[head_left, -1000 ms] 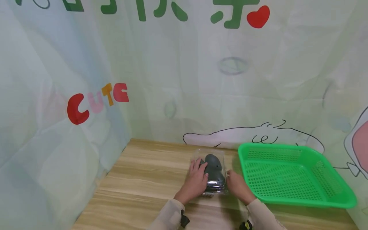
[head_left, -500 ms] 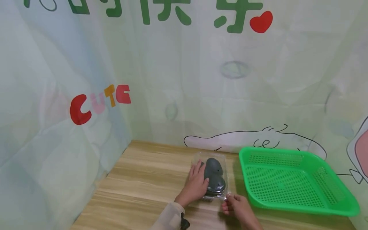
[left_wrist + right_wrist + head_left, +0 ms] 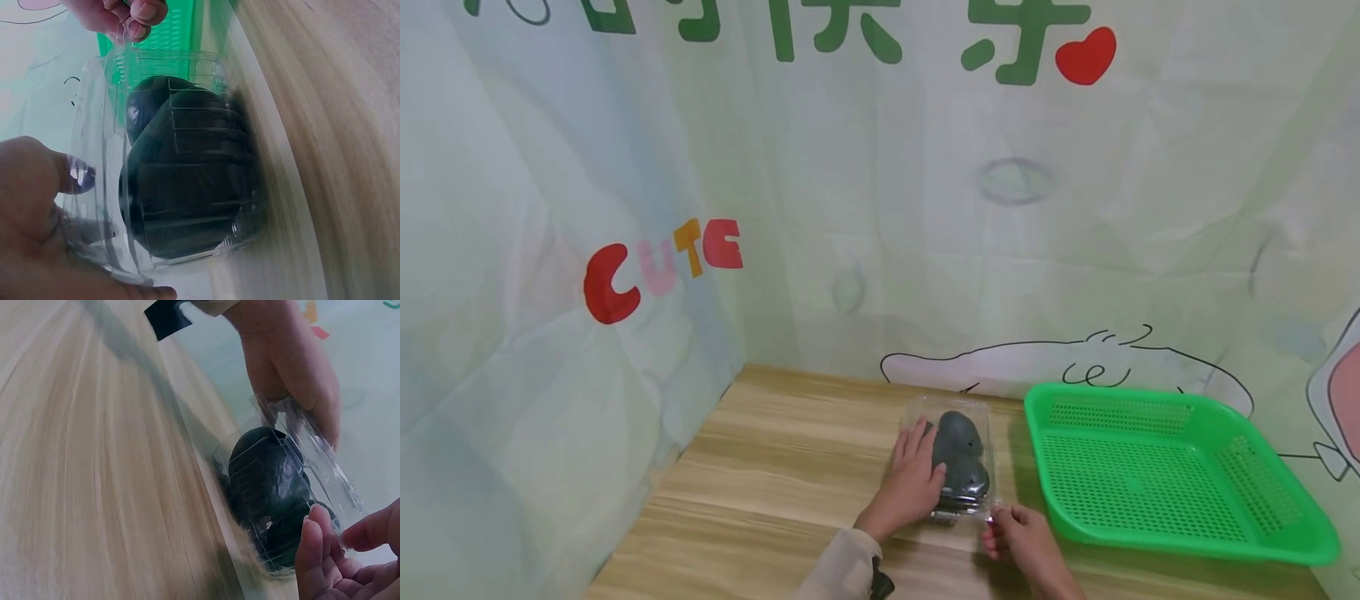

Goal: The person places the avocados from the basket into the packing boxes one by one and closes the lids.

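Observation:
A clear plastic clamshell box sits on the wooden table with several dark, smooth, avocado-like fruits inside. My left hand rests over its left side, fingers spread and fairly straight on the lid. In the left wrist view, the thumb and a finger of that hand lie along the transparent rim. At the near right corner, my right hand pinches the edge of the plastic between thumb and fingers. The right wrist view shows these fingertips at the lid's edge, with the dark fruits behind the plastic.
A green perforated basket stands just right of the box. A printed cloth backdrop rises behind and left of the wooden table.
My right hand has moved from the box's right side down to its near right corner, where it pinches the edge. My left hand stays on the lid, shifted only slightly.

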Action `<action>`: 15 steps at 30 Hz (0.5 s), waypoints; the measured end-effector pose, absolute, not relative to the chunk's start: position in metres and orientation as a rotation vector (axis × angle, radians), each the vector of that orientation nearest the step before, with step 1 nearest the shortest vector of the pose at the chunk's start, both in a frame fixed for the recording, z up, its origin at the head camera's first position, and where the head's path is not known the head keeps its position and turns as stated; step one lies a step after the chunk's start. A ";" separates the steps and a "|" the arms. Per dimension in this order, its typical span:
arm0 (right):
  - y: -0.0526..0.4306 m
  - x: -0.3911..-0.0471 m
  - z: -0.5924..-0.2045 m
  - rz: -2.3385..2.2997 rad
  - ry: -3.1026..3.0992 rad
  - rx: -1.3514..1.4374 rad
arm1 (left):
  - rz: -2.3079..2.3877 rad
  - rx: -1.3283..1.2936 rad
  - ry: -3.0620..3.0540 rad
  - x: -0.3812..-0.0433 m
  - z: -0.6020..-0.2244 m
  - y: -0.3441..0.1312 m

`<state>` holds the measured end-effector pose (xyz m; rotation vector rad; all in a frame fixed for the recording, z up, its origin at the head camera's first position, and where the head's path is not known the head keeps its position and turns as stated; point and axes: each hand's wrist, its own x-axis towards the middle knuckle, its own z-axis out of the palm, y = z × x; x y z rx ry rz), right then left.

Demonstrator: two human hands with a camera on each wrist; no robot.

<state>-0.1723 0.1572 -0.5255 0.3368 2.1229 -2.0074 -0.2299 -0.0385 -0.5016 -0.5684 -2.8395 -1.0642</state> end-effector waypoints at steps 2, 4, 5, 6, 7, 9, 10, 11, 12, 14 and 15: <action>0.157 -0.172 -0.526 -1.992 2.144 0.331 | -1.060 -0.568 -2.840 -0.230 -0.502 -0.038; 0.158 -0.172 -0.527 -1.980 2.161 0.329 | -1.060 -0.568 -2.845 -0.230 -0.502 -0.038; 0.158 -0.172 -0.528 -1.977 2.166 0.329 | -1.064 -0.565 -2.847 -0.229 -0.502 -0.038; 0.158 -0.172 -0.528 -1.974 2.173 0.324 | -1.065 -0.563 -2.850 -0.229 -0.502 -0.037; 0.158 -0.172 -0.528 -1.973 2.178 0.321 | -1.070 -0.563 -2.849 -0.229 -0.502 -0.037; 0.157 -0.172 -0.528 -1.972 2.189 0.317 | -1.069 -0.561 -2.853 -0.229 -0.501 -0.037; 0.157 -0.172 -0.528 -1.969 2.196 0.315 | -1.074 -0.560 -2.854 -0.229 -0.501 -0.037; 0.157 -0.172 -0.527 -1.966 2.205 0.313 | -1.073 -0.558 -2.857 -0.230 -0.501 -0.038; 0.157 -0.171 -0.526 -1.963 2.219 0.308 | -1.075 -0.558 -2.856 -0.230 -0.501 -0.038; 0.156 -0.170 -0.524 -1.932 2.271 0.303 | -1.078 -0.553 -2.861 -0.230 -0.501 -0.038; 0.156 -0.169 -0.523 -1.896 2.321 0.296 | -1.079 -0.552 -2.864 -0.230 -0.501 -0.039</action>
